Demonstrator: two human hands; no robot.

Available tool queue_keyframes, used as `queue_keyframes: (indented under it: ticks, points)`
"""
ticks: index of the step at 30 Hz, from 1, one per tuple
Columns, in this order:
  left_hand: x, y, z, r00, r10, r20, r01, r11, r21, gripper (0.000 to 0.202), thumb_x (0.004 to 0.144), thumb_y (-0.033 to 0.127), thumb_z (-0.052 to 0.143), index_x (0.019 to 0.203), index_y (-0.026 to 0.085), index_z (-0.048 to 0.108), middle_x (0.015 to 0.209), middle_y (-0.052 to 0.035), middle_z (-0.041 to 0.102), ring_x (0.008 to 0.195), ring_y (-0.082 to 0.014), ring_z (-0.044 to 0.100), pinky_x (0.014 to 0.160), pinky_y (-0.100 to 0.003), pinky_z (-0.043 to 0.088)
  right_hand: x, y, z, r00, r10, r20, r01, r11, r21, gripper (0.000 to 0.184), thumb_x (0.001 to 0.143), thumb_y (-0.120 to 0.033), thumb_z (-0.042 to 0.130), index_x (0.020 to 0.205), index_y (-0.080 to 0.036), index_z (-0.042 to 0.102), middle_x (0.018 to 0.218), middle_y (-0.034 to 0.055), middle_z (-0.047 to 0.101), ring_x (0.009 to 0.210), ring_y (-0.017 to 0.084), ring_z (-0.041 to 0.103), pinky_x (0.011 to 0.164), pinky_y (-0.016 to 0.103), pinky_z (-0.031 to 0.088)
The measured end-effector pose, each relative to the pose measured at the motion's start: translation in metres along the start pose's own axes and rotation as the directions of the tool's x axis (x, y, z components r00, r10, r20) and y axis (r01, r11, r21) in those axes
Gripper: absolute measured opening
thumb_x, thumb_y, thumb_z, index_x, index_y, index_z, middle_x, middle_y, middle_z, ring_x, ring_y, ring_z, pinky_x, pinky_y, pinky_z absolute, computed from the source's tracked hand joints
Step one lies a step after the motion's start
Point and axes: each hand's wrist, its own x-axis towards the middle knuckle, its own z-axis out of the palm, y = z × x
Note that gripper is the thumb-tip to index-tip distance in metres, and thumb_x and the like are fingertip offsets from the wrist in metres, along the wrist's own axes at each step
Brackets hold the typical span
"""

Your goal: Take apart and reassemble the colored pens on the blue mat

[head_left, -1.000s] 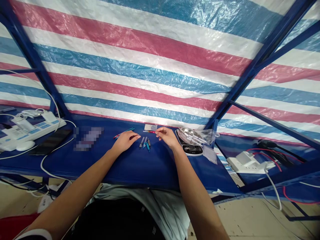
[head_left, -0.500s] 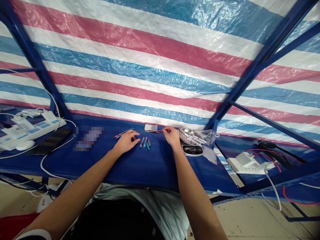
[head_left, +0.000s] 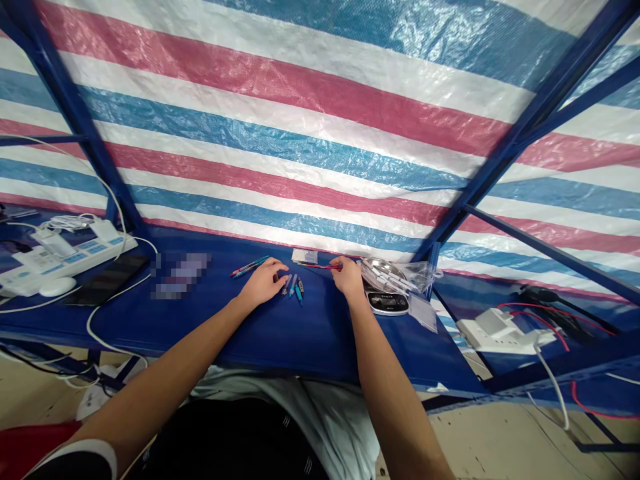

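Observation:
My right hand has its fingers pinched on a thin red pen refill, which points left just above the blue tabletop. My left hand rests on the table, fingers loosely apart with nothing visible in them. Its fingertips lie right beside a short row of blue and clear pen parts. Behind the left hand, blue and red pens lie slanted and partly covered by it. A small pale packet sits at the back, between the two hands.
Right of my right hand stands a small kitchen scale, with a metal bowl and bagged white items behind it. At left lie a dark phone, a power strip and a white cable. A striped tarp hangs behind.
My right hand has tilted and lowered slightly, bringing the red refill down in line with the thin pieces at the back. My left hand has shifted closer to the pen parts.

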Motion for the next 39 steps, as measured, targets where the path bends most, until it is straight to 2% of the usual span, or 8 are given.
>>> queue_keyframes:
  ticks: [7,17,23,27,30,34,37,39]
  points:
    - [-0.004,-0.011,-0.013,0.994,0.0,-0.108,0.006,0.998,0.056,0.033,0.103,0.042,0.058,0.121,0.022,0.077,0.128,-0.0115,0.066,0.095,-0.0249,0.07,0.102,-0.045,0.055,0.001,-0.003,-0.002,1.0,-0.025,-0.005,0.025,0.998,0.052,0.017,0.088,-0.015,0.071,0.104,-0.019,0.077,0.097,0.0068,0.082,0.087,0.023,0.076,0.089,0.037,0.06]
    - [-0.011,-0.044,-0.036,0.953,-0.184,-0.241,0.268,0.884,0.383,0.019,0.094,0.037,0.068,0.104,0.024,0.078,0.124,-0.0145,0.068,0.114,-0.0392,0.061,0.098,-0.052,0.046,-0.008,-0.019,-0.007,0.995,-0.09,-0.042,0.084,0.99,-0.11,0.007,0.092,-0.019,0.07,0.096,-0.02,0.076,0.098,0.0102,0.082,0.091,0.026,0.076,0.089,0.037,0.054]
    - [-0.01,-0.047,-0.037,0.951,-0.229,-0.209,0.292,0.89,0.35,0.019,0.097,0.039,0.066,0.093,0.023,0.076,0.123,-0.0139,0.07,0.115,-0.0391,0.062,0.099,-0.054,0.047,-0.025,-0.037,0.007,0.926,-0.148,0.347,0.149,0.989,0.023,0.02,0.093,-0.037,0.074,0.08,-0.023,0.068,0.076,0.0021,0.076,0.069,0.019,0.069,0.064,0.029,0.045]
    - [-0.009,-0.034,-0.038,0.967,-0.145,-0.208,0.205,0.93,0.304,0.022,0.102,0.04,0.061,0.099,0.024,0.075,0.134,-0.0117,0.068,0.126,-0.0374,0.059,0.105,-0.055,0.048,-0.029,-0.042,0.011,0.839,-0.268,0.474,0.237,0.964,0.125,0.032,0.097,-0.046,0.071,0.076,-0.022,0.067,0.073,0.0014,0.074,0.066,0.017,0.064,0.061,0.028,0.041]
    - [-0.008,-0.016,-0.036,0.99,-0.005,-0.14,0.025,0.99,0.139,0.025,0.107,0.042,0.056,0.109,0.024,0.073,0.128,-0.0103,0.072,0.12,-0.0311,0.066,0.105,-0.048,0.051,-0.029,-0.046,0.013,0.867,-0.313,0.389,0.251,0.947,0.202,0.041,0.099,-0.054,0.066,0.077,-0.02,0.069,0.072,0.0014,0.071,0.066,0.016,0.061,0.064,0.028,0.042]
    - [-0.01,0.007,-0.027,0.984,0.175,0.032,-0.172,0.983,-0.062,0.03,0.108,0.05,0.056,0.113,0.025,0.074,0.11,-0.0063,0.078,0.1,-0.025,0.074,0.091,-0.037,0.056,-0.031,-0.056,0.018,0.884,-0.235,0.404,0.029,0.89,0.455,0.047,0.096,-0.064,0.068,0.109,-0.02,0.073,0.082,0.0029,0.076,0.066,0.016,0.062,0.06,0.026,0.046]
    - [-0.011,0.014,-0.022,0.977,0.21,0.016,-0.208,0.975,-0.082,0.031,0.107,0.051,0.06,0.113,0.024,0.076,0.11,-0.0061,0.08,0.099,-0.0241,0.074,0.089,-0.035,0.056,-0.032,-0.06,0.018,0.819,-0.25,0.516,-0.098,0.826,0.556,0.05,0.092,-0.068,0.071,0.094,-0.018,0.072,0.08,0.0042,0.076,0.059,0.013,0.058,0.053,0.024,0.042]
    - [-0.011,0.012,-0.022,0.982,0.19,-0.016,-0.19,0.979,-0.073,0.031,0.105,0.05,0.063,0.113,0.023,0.077,0.109,-0.0059,0.08,0.095,-0.0232,0.074,0.086,-0.034,0.056,-0.031,-0.06,0.018,0.849,-0.224,0.479,-0.119,0.802,0.585,0.049,0.089,-0.067,0.075,0.088,-0.018,0.071,0.076,0.0027,0.074,0.056,0.011,0.055,0.052,0.023,0.041]
